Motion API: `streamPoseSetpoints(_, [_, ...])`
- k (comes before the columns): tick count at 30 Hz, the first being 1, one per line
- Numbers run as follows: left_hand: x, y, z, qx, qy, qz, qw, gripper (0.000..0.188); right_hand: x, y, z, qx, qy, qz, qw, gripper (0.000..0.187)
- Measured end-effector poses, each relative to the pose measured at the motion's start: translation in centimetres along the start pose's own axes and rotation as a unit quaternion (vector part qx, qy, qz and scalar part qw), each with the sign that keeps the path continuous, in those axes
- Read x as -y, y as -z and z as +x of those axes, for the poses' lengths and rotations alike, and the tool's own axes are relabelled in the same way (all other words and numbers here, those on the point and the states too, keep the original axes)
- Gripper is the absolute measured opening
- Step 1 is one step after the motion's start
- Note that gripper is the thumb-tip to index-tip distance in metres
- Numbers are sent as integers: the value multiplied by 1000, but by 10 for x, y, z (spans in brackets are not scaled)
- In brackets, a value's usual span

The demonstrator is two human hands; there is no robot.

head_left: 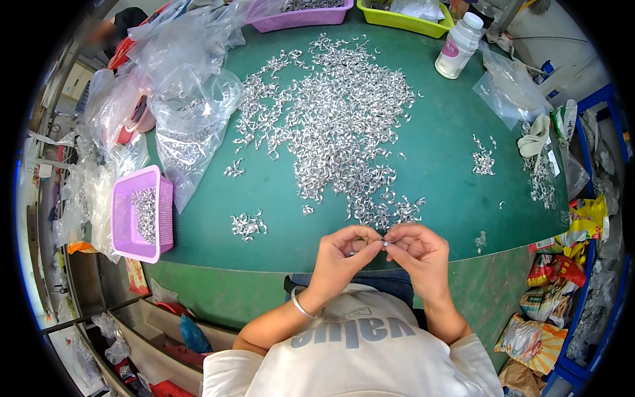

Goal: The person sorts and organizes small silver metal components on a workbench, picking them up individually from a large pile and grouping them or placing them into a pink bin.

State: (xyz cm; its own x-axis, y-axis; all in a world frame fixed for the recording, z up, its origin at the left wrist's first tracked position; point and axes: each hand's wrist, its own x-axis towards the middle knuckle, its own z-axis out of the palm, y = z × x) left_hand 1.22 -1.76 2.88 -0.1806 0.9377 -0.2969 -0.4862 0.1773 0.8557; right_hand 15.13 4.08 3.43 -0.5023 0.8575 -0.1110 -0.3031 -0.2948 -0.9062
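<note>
Pinching a small silver metal piece between thumb and fingers, the left hand and the right hand meet just past the near edge of the green tabletop, their fingertips close together around the piece. The grip of each is narrow; the piece is too small and too covered by the fingers to show its exact shape. Another bit of silver metal shows within the left hand's curled fingers, below the index finger. Directly ahead of both hands spreads a large heap of curved silver metal pieces, its nearest tip lying just beyond the fingertips. Left of the left hand lies a small cluster of the same pieces, and farther left stands a pink-purple plastic basket, partly filled with metal pieces. Ahead of that basket, well left of the hands, a clear plastic bag slumps on the tabletop. To the right of the right hand and farther ahead, another small group of curved pieces lies apart from the heap. Beyond it, a white bottle with a pink label stands far ahead and right of the right hand. At the far edge, ahead of both hands, are a purple tray and a yellow-green tray.
</note>
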Motion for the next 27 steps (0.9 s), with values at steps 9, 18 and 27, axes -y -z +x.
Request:
streamPoseSetpoints(9, [-8, -6, -8, 12, -47, 31, 998, 12, 11, -13, -7, -48, 204, -254, 944, 22])
streamPoseSetpoints(18, [-12, -2, -8, -6, -18, 9, 1000, 7, 10, -11, -2, -32, 208, -234, 949, 22])
streamPoseSetpoints(27, [15, 97, -3, -296, -160, 396, 854, 9, -18, 41, 46, -71, 190, -505, 839, 21])
